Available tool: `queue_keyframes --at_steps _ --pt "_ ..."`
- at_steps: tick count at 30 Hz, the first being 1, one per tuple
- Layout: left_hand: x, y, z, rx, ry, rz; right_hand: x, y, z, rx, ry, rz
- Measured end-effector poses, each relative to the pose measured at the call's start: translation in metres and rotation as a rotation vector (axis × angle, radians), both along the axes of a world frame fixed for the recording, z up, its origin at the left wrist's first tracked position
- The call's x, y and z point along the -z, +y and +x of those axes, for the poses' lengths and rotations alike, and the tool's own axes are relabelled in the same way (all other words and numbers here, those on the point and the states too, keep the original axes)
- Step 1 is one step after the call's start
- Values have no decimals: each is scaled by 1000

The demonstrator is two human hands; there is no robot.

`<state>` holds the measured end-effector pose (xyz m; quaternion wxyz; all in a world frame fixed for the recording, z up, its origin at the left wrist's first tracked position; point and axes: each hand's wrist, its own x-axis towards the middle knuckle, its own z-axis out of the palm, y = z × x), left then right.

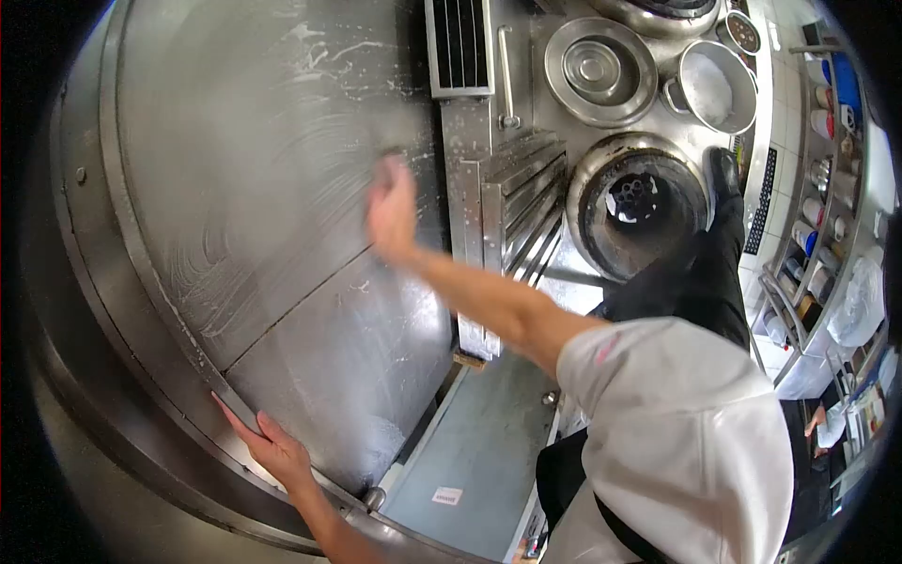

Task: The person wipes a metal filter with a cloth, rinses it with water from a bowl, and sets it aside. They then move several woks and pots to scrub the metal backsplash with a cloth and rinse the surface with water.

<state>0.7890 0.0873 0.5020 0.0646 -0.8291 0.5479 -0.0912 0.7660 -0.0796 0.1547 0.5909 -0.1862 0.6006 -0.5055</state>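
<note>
My right hand (390, 211) is over a large steel panel (282, 310) smeared with suds and streaks. It is blurred by motion, with its fingers bunched around a small dark thing I cannot make out. Curved foam marks cover the panel to the left of this hand and above it. A thin seam runs across the panel. At the lower left, my left hand (280, 456) grips the raised metal rim (178, 324) along the panel's edge, thumb on the inner side and a finger stretched along the outer side.
Beside the panel stand slatted metal filters (521, 202) and a dark grille (460, 42). A large wok (601, 258), a steel basin (554, 80) and a pot (742, 117) sit at the upper right. Shelves with containers (813, 211) line the far right. Below lies a pale flat surface (479, 423).
</note>
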Motion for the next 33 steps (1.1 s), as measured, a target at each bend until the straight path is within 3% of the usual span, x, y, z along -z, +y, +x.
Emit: queue_keyframes --at_steps 1,3,4,5,6,7,9,10,11,12,13,15,16,18,20,22,23,25,26,27,28,30,31,33 --pt "-4 2 0 -1 5 16 50 -29 14 -31 130 337" --pt "-1 4 4 -159 86 -39 4 -109 -49 -151 -90 317" --pt "2 -4 8 -160 92 -45 -18 -141 -49 -84 -65 197" --pt "1 -16 14 -43 24 -42 -50 -147 -43 -52 112 -80" --pt "-1 -31 16 80 -44 -36 -81 -129 -32 -128 471 -368" --pt "1 -74 -4 86 -29 -38 -118 -91 -20 -371 946 -547" --pt "3 -161 -40 202 -64 -46 -93 -18 -25 -352 575 -773" --pt "9 -174 -39 216 -55 -61 -68 7 -21 -358 377 -752" --pt "8 -180 -34 259 -92 -60 -37 13 -16 -259 161 -461" --pt "3 -184 -30 301 -131 -46 -7 -6 -6 -53 -142 74" --pt "3 -182 -31 294 -131 -36 37 -49 3 -39 -84 557" --pt "3 -183 -30 251 -98 -47 99 -126 -16 -928 405 54" --pt "4 -178 -26 141 10 -107 49 -173 -40 -345 26 318" --pt "8 -177 -22 148 -83 -98 -12 -212 -46 17 204 -230" --pt "2 -179 -31 157 -186 -46 -23 -155 -48 -110 497 -748" --pt "4 -181 -34 109 -84 -83 33 -98 -36 -205 335 -789" --pt "1 -180 -33 64 -13 -85 41 -129 -32 -191 348 -816" --pt "0 -182 -29 78 -99 -36 58 -191 -16 -256 253 274" --pt "1 -181 -31 65 -96 -37 67 -242 -37 -405 115 252" --pt "0 -178 -31 52 -97 -52 64 -280 -46 -282 164 115" --pt "-2 -183 -27 132 -151 -9 15 -317 -73 -61 110 134" --pt "7 -192 -32 101 -145 -45 -38 -316 -65 53 458 -663" --pt "0 -199 -36 81 -133 -20 -83 -281 -60 -355 1042 -628" --pt "3 -197 -38 75 -115 -9 -39 -283 -97 -345 942 -710"
